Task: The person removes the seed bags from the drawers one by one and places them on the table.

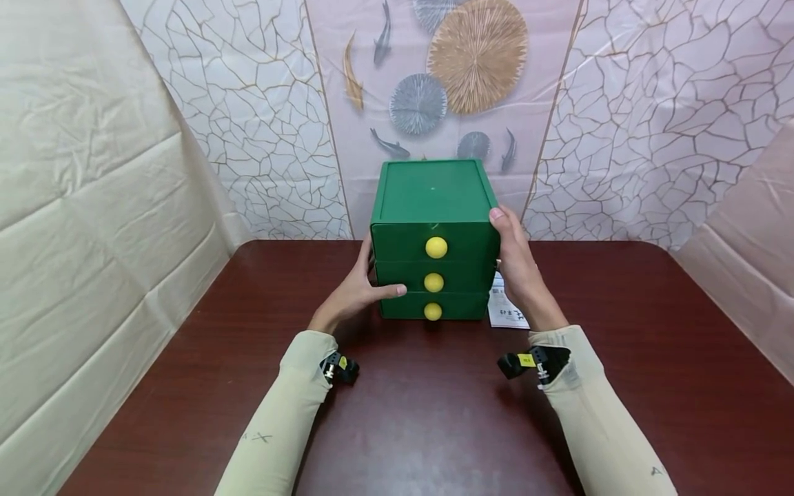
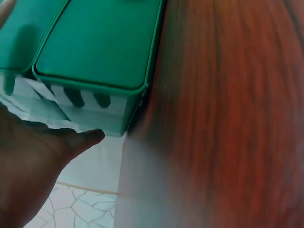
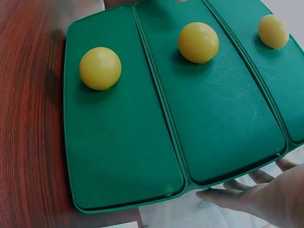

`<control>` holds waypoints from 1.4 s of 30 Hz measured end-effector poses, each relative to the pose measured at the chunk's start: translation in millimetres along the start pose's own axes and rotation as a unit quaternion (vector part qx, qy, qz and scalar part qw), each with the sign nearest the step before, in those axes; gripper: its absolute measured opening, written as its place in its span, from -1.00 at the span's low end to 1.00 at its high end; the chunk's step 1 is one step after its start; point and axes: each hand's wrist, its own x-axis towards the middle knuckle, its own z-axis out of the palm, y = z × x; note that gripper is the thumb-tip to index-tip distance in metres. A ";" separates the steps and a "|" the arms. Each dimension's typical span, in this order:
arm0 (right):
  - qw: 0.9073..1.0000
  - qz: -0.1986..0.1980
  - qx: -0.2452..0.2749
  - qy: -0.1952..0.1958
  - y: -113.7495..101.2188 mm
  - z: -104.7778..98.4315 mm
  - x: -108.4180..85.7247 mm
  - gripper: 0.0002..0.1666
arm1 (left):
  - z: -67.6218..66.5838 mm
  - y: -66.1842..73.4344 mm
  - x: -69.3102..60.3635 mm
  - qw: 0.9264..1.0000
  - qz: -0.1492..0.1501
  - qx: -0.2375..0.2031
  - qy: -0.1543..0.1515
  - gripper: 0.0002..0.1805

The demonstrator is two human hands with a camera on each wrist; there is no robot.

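Observation:
A green three-drawer unit (image 1: 434,193) with round yellow knobs stands upright on the table, its drawers closed. My left hand (image 1: 353,293) is at its left side, thumb stretched across the front by the middle drawer. The left wrist view shows those fingers extended, with a slight gap from the shiny side panel. On the opposite side my right hand (image 1: 521,269) holds the unit, thumb over the top front corner and fingers along the right wall. In the right wrist view the drawer fronts (image 3: 123,147) and knobs show large; the right thumb is hidden there.
A printed white paper (image 1: 509,313) lies on the brown table (image 1: 422,413) to the right of the unit, partly covered by the right hand. Behind the table hangs a patterned backdrop (image 1: 273,117); a pale cloth (image 1: 93,172) runs down the left side.

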 end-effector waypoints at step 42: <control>0.997 0.018 -0.069 -0.010 -16.2 -10.7 -3.6 -0.07 | -4.4 -41.9 -3.1 0.993 -0.087 -0.073 -0.030 0.26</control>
